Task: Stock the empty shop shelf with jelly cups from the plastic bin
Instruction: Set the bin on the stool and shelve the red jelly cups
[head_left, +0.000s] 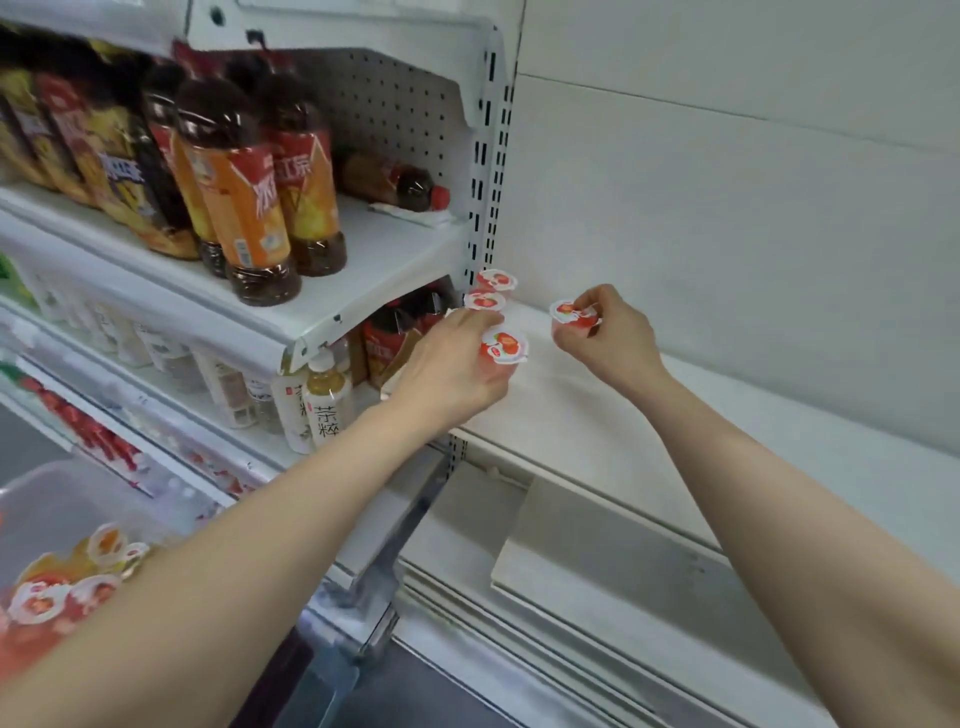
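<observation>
Two red jelly cups (491, 291) with white lids stand at the back left corner of the white shelf (727, 415). My left hand (452, 364) grips another red jelly cup (503, 347) just in front of them, low over the shelf. My right hand (613, 338) pinches a fourth red jelly cup (571, 314) further right, close to the shelf surface. At the lower left, the clear plastic bin (47, 499) holds several red and orange jelly cups (57, 587), partly hidden by my left forearm.
Left of the shelf, a neighbouring rack carries tall tea bottles (244, 208) on top, one bottle lying down (395, 182) at the back, and small white bottles (317, 405) below. A perforated upright (485, 171) divides the two units. A metal rail (410, 519) slants below.
</observation>
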